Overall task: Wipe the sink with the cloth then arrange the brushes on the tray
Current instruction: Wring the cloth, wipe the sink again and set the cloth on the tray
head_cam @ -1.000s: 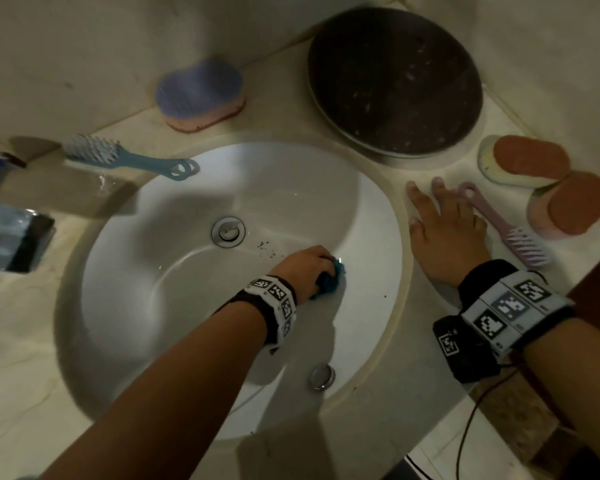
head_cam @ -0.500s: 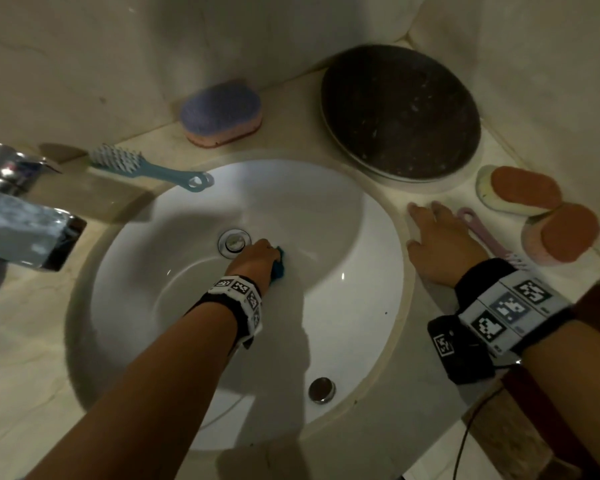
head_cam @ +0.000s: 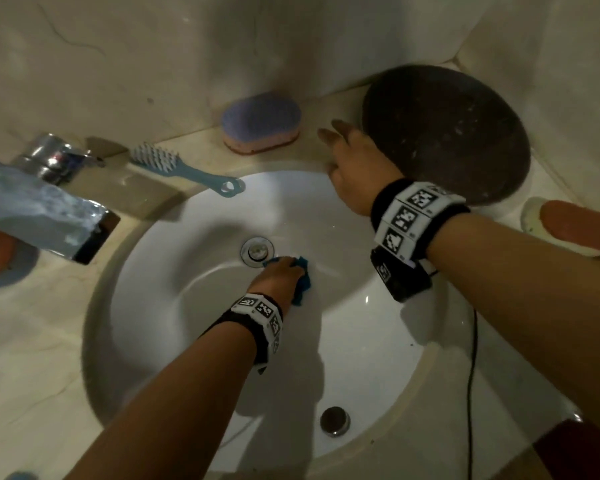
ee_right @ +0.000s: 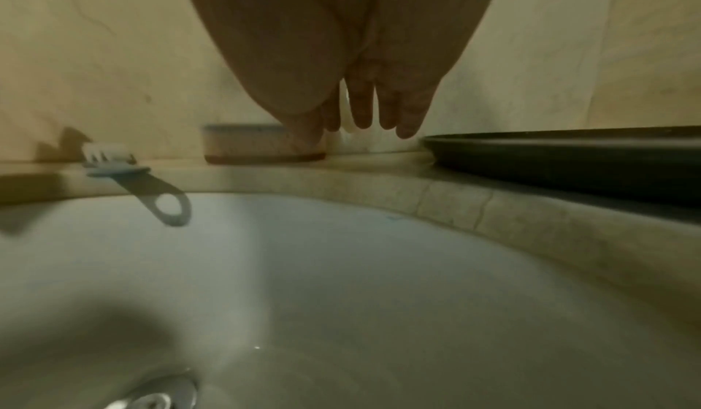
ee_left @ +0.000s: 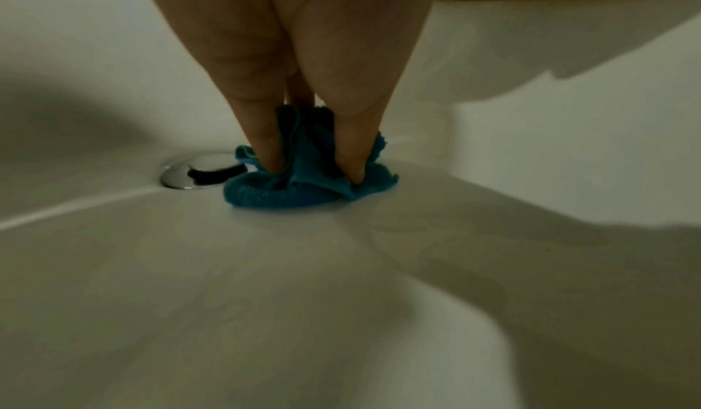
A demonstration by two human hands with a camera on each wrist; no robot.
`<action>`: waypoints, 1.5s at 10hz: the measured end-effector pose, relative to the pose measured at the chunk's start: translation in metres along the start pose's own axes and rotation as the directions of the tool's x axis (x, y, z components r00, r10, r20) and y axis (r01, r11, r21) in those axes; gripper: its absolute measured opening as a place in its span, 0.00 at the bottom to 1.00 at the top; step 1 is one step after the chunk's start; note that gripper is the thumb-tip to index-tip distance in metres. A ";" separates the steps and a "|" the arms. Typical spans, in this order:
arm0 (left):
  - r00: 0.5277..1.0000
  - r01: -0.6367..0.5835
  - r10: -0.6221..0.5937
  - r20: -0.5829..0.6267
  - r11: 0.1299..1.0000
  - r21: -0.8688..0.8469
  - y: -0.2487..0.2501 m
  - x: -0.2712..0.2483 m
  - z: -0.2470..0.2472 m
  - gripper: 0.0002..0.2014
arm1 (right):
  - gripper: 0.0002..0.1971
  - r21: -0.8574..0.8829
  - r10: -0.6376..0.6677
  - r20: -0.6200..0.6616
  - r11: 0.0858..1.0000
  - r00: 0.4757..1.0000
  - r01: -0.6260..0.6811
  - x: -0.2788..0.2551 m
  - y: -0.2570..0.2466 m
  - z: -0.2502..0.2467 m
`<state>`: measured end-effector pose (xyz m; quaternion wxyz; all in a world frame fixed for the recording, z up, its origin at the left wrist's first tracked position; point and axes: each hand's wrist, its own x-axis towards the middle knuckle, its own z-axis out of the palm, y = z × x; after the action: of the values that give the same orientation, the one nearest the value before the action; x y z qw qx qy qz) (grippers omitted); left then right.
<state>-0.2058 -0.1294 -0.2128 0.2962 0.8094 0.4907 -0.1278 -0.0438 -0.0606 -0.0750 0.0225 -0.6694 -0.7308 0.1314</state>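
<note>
My left hand [head_cam: 280,274] pinches a bunched teal cloth [head_cam: 302,282] [ee_left: 303,181] against the floor of the white sink [head_cam: 361,341], right beside the chrome drain [head_cam: 257,250] [ee_left: 193,172]. My right hand [head_cam: 352,161] [ee_right: 364,115] hovers with straight fingers over the sink's far rim, holding nothing, between the purple scrub brush [head_cam: 261,123] [ee_right: 261,145] and the dark round tray [head_cam: 454,133] [ee_right: 569,151]. A blue handled brush [head_cam: 184,171] [ee_right: 129,172] lies on the counter at the back left. An orange-topped brush [head_cam: 568,226] sits at the right edge.
A chrome tap [head_cam: 42,195] juts over the sink from the left. The overflow hole [head_cam: 334,420] is in the near wall of the basin. Marble walls close in behind the counter. A black cable [head_cam: 471,375] hangs from my right wrist.
My right hand left the counter by the pink brush and swung left to the back rim near the tray. My left hand slid the cloth from the right side of the basin to the drain.
</note>
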 end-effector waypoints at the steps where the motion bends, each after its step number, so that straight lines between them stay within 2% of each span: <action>1: 0.999 -0.027 0.026 -0.025 0.999 -0.043 -0.006 -0.005 0.008 0.28 | 0.26 -0.032 0.006 0.090 0.999 0.996 -0.003 0.023 0.007 0.012; 2: 0.999 -0.039 0.038 -0.010 0.998 -0.039 -0.008 -0.007 0.008 0.31 | 0.26 -0.073 0.000 0.084 0.997 0.996 0.006 0.029 0.012 0.021; 3: 0.998 0.004 -0.008 -0.063 0.998 -0.066 -0.012 -0.003 0.001 0.28 | 0.25 -0.078 -0.026 0.030 0.997 0.999 0.028 0.032 0.015 0.023; 4: 0.987 0.145 -0.155 -0.038 0.970 -0.193 -0.011 0.002 -0.007 0.18 | 0.23 -0.059 -0.061 -0.031 0.997 0.998 0.059 0.034 0.016 0.025; 5: 0.986 0.047 -0.102 -0.132 0.928 -0.369 0.006 0.005 -0.008 0.16 | 0.23 -0.047 -0.061 -0.051 0.997 0.997 0.059 0.034 0.017 0.027; 6: 0.999 -0.019 0.003 -0.033 0.873 -0.488 0.029 0.000 0.000 0.14 | 0.24 -0.055 -0.049 -0.080 0.997 0.996 0.045 0.032 0.019 0.030; 7: 0.992 0.106 -0.050 0.112 0.808 -0.580 0.032 -0.001 0.003 0.14 | 0.24 -0.069 -0.068 -0.089 0.996 0.994 0.062 0.031 0.021 0.030; 9: 0.960 0.262 -0.276 0.050 0.822 -0.506 -0.009 0.000 -0.021 0.15 | 0.23 -0.059 -0.081 -0.107 0.995 0.991 0.075 0.034 0.023 0.033; 10: 0.955 0.263 -0.298 0.007 0.831 -0.490 -0.018 -0.010 -0.030 0.13 | 0.23 -0.073 -0.067 -0.102 0.996 0.993 0.059 0.035 0.023 0.036; 11: 0.967 0.221 -0.252 -0.051 0.918 -0.330 -0.021 -0.025 -0.021 0.15 | 0.24 -0.066 -0.070 -0.100 0.996 0.992 0.064 0.033 0.022 0.033; 12: 0.963 0.267 -0.268 0.028 0.933 -0.243 -0.025 -0.033 -0.018 0.13 | 0.25 -0.076 -0.046 -0.071 0.996 0.996 0.040 0.033 0.020 0.031; 13: 0.950 0.299 -0.313 -0.013 0.919 -0.256 -0.035 -0.024 -0.014 0.08 | 0.25 -0.075 -0.043 -0.075 0.997 0.996 0.037 0.033 0.020 0.032; 14: 0.965 0.241 -0.254 -0.069 0.958 -0.158 -0.040 -0.007 -0.007 0.18 | 0.25 -0.078 -0.057 -0.101 0.996 0.993 0.049 0.033 0.022 0.035; 15: 0.959 0.241 -0.258 -0.115 0.960 -0.141 -0.037 0.002 -0.013 0.20 | 0.24 -0.086 -0.078 -0.122 0.994 0.990 0.068 0.035 0.023 0.036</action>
<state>-0.2382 -0.1071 -0.2171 0.2950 0.7274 0.6145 -0.0791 -0.0331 -0.0303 -0.1202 0.0454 -0.6494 -0.7568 0.0583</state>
